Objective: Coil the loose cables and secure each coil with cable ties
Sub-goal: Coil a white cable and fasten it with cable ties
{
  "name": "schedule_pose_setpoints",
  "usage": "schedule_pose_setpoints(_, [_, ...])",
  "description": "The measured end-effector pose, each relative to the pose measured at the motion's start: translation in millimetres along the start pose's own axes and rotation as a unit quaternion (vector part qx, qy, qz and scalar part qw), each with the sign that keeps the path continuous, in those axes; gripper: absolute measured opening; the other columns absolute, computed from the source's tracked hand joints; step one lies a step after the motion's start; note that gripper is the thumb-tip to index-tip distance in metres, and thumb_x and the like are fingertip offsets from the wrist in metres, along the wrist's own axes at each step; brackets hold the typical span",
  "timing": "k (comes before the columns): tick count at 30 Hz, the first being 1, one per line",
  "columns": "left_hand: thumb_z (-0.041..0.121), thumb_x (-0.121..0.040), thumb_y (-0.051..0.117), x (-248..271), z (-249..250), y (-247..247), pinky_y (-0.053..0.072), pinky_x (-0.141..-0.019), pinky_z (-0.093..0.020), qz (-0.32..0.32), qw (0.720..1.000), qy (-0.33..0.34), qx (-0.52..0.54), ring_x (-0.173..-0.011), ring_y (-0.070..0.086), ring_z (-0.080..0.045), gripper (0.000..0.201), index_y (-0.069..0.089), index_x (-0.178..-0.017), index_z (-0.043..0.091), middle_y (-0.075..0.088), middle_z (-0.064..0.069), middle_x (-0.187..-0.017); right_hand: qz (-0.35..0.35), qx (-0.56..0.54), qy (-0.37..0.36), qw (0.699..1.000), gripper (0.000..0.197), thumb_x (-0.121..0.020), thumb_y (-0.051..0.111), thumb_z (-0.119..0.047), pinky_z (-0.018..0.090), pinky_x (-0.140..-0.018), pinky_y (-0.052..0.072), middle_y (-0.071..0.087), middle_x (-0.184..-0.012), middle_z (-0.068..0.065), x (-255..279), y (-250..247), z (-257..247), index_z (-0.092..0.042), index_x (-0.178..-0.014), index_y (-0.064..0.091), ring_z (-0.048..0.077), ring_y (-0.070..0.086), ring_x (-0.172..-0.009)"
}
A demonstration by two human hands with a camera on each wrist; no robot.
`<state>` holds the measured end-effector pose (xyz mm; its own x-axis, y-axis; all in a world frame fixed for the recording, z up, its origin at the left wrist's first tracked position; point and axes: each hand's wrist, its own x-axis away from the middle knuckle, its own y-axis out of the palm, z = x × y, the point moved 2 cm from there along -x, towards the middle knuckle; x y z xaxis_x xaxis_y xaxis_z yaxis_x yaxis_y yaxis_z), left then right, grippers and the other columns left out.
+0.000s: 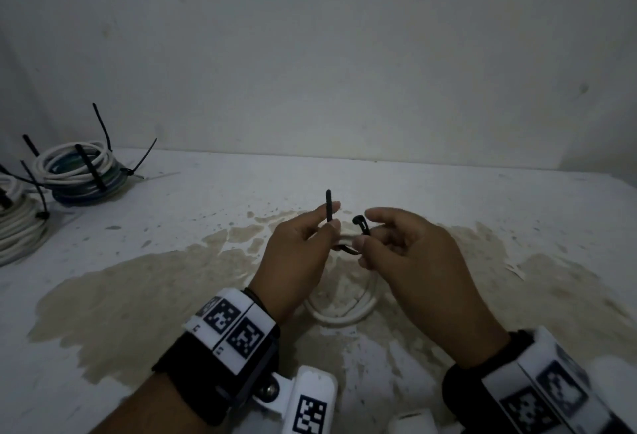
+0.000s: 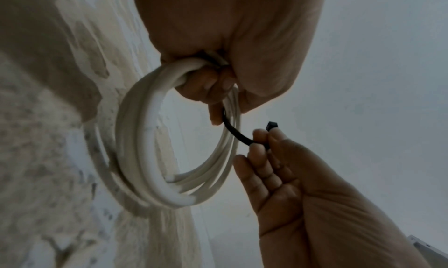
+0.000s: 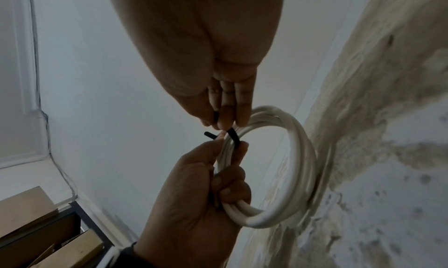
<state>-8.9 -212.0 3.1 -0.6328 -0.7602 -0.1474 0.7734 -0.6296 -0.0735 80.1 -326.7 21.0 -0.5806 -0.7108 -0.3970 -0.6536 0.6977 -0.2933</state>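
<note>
A white cable coil point(image 1: 344, 313) hangs just above the table from my left hand point(image 1: 331, 220), whose lower fingers curl round its top strands point(image 2: 145, 138). A black cable tie point(image 1: 328, 202) loops under those strands. The same hand's thumb and forefinger pinch the tie's tail, which points up. My right hand point(image 1: 365, 230) pinches the tie's head end point(image 2: 271, 126) a little to the right of the tail. In the right wrist view, my right fingertips point(image 3: 225, 122) hold the tie point(image 3: 234, 136) just above my left hand point(image 3: 230, 147) and the coil point(image 3: 298, 157).
Tied coils with black tie tails sticking out lie at the table's far left point(image 1: 79, 168), another at the left edge point(image 1: 17, 227). The white table point(image 1: 138, 296) has a large brown stain. A wall stands close behind. Cardboard boxes point(image 3: 36, 224) sit below the table's side.
</note>
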Motion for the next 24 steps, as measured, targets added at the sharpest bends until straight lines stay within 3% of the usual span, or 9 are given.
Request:
schedule_pose_setpoints(2, [0.015, -0.094, 0.055, 1, 2, 1, 0.034, -0.042, -0.009, 0.005, 1.0, 0.013, -0.007, -0.037, 0.045, 0.002, 0.023, 0.068, -0.113, 0.02, 0.062, 0.005, -0.071, 0.017, 0.014, -0.014, 1.0, 0.024, -0.084, 0.067, -0.012, 0.01, -0.064, 0.049, 0.068, -0.071, -0.007, 0, 0, 0, -0.031, -0.098, 0.062, 0.002, 0.064, -0.065])
schedule_pose_setpoints(5, [0.017, -0.093, 0.056, 2, 4, 4, 0.033, -0.043, -0.007, 0.006, 0.998, 0.037, -0.042, -0.039, 0.051, 0.004, 0.02, 0.073, -0.103, 0.014, 0.068, -0.001, -0.073, 0.034, 0.033, -0.036, 0.998, 0.023, -0.085, 0.065, -0.01, 0.009, -0.063, 0.047, 0.064, -0.069, -0.016, 0, -1, -1, -0.028, -0.099, 0.067, -0.001, 0.061, -0.061])
schedule_pose_setpoints(8, [0.022, -0.092, 0.058, 4, 5, 7, 0.044, -0.056, -0.012, 0.001, 0.994, 0.064, -0.091, -0.06, 0.064, -0.002, 0.02, 0.077, -0.092, 0.015, 0.073, 0.001, -0.074, 0.048, 0.017, -0.031, 0.998, 0.024, -0.084, 0.063, -0.012, 0.011, -0.062, 0.048, 0.063, -0.07, -0.018, 1, -2, 0, -0.022, -0.104, 0.07, -0.001, 0.06, -0.06])
schedule_pose_setpoints(10, [0.023, -0.092, 0.057, 6, 6, 9, 0.043, -0.058, -0.009, -0.003, 0.991, 0.075, -0.112, -0.061, 0.064, 0.0, 0.021, 0.077, -0.09, 0.016, 0.071, 0.004, -0.068, 0.071, 0.02, -0.042, 0.996, 0.023, -0.085, 0.063, -0.012, 0.012, -0.063, 0.049, 0.064, -0.072, -0.017, 2, -4, -1, -0.022, -0.104, 0.069, 0.002, 0.062, -0.062])
schedule_pose_setpoints(14, [0.022, -0.094, 0.054, 9, 9, 11, 0.034, -0.05, -0.005, -0.006, 0.985, 0.101, -0.139, -0.048, 0.053, 0.004, 0.025, 0.076, -0.083, 0.016, 0.064, 0.006, -0.06, 0.097, 0.047, -0.06, 0.992, 0.019, -0.089, 0.061, -0.015, 0.019, -0.072, 0.053, 0.07, -0.083, -0.012, 1, -6, -3, -0.023, -0.104, 0.071, 0.003, 0.064, -0.068])
schedule_pose_setpoints(19, [0.019, -0.094, 0.053, 12, 10, 12, 0.035, -0.052, -0.004, -0.01, 0.984, 0.113, -0.139, -0.053, 0.057, 0.006, 0.025, 0.076, -0.083, 0.019, 0.062, 0.018, -0.056, 0.092, 0.056, -0.084, 0.991, 0.019, -0.091, 0.059, -0.012, 0.0, -0.078, 0.04, 0.07, -0.092, -0.011, 1, -6, -2, -0.015, -0.104, 0.072, -0.015, 0.059, -0.089])
schedule_pose_setpoints(24, [0.016, -0.094, 0.054, 12, 9, 12, 0.033, -0.051, -0.003, -0.015, 0.983, 0.126, -0.136, -0.051, 0.054, 0.008, 0.024, 0.076, -0.087, 0.02, 0.06, 0.021, -0.053, 0.089, 0.048, -0.08, 0.992, 0.018, -0.09, 0.06, -0.012, -0.001, -0.079, 0.039, 0.068, -0.09, -0.016, 0, -6, 0, -0.017, -0.103, 0.072, -0.017, 0.057, -0.09])
